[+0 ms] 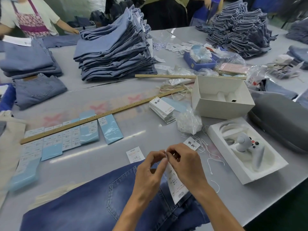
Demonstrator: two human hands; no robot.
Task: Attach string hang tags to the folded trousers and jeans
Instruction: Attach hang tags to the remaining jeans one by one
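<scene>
Nearest me lies a pair of dark blue jeans [93,202], back pocket up, spread across the near edge of the grey table [116,155]. Both my hands meet just above its waistband. My left hand [148,172] has its fingertips drawn together in a pinch at the top of a long white hang tag [176,184], and my right hand [185,162] pinches the same spot from the other side; the tag hangs down from them onto the denim. I judge I am working the string through the tag's hole, but the string itself is too fine to make out between my fingers, so I cannot tell whether it is threaded or tied.

Just beyond my right hand lies a second tag with black brush lettering [191,143], with loose white strings [210,157] trailing beside it, and a small white label [135,154] lies near my left. Further back are a stack of fresh hang tags [162,110] and a clear bag of strings [188,122].

As to progress, this pair looks unfinished. Whether the tall pile of folded light-blue jeans [113,52] further back is tagged I cannot say for certain, though white tags show along its right edge. Smaller folded stacks [31,64] sit at the left, and I see no tags on them from here.
</scene>
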